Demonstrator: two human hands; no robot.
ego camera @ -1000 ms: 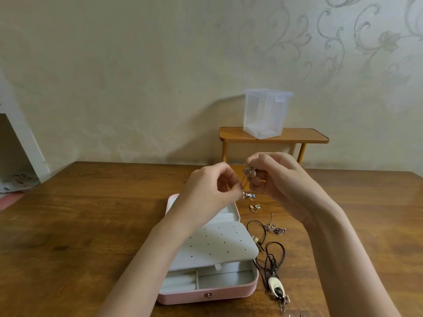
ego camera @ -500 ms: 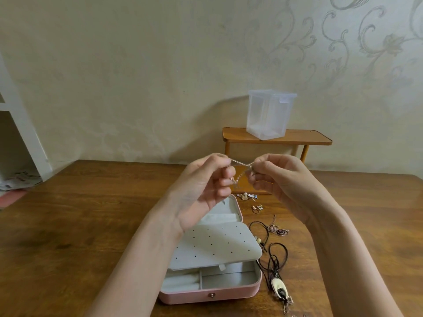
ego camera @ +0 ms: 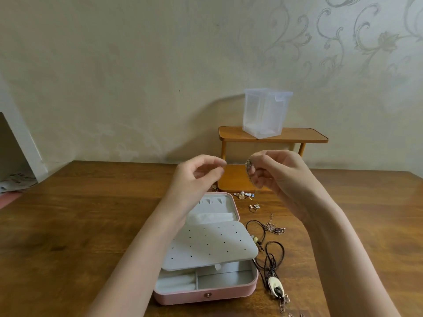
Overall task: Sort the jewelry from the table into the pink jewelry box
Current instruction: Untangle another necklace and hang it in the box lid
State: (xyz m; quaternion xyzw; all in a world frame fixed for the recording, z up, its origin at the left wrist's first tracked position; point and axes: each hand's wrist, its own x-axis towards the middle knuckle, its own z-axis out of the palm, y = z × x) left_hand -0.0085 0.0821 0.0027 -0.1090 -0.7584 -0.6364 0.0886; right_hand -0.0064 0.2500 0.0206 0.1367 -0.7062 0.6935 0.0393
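The pink jewelry box (ego camera: 206, 295) lies open on the wooden table (ego camera: 80, 225), its white perforated earring panel (ego camera: 210, 244) raised over the lower compartments. Above and behind it, my right hand (ego camera: 274, 172) pinches a small silver chain (ego camera: 249, 170) that dangles from its fingertips. My left hand (ego camera: 199, 175) hovers just left of the chain with thumb and forefinger nearly touching and nothing visibly in them. Right of the box lie a black cord necklace with a white pendant (ego camera: 275, 289), a brown pendant chain (ego camera: 274, 228), a ring (ego camera: 254, 208) and small earrings (ego camera: 243, 195).
A small wooden two-tier shelf (ego camera: 272, 136) stands at the table's far edge against the wall, with a clear plastic container (ego camera: 265, 113) on top. A white shelf unit edge (ego camera: 20, 143) is at the far left.
Half a second ago both hands stretched the chain between them. Now my left hand has let go and drawn slightly left, and the chain hangs bunched from my right hand alone.
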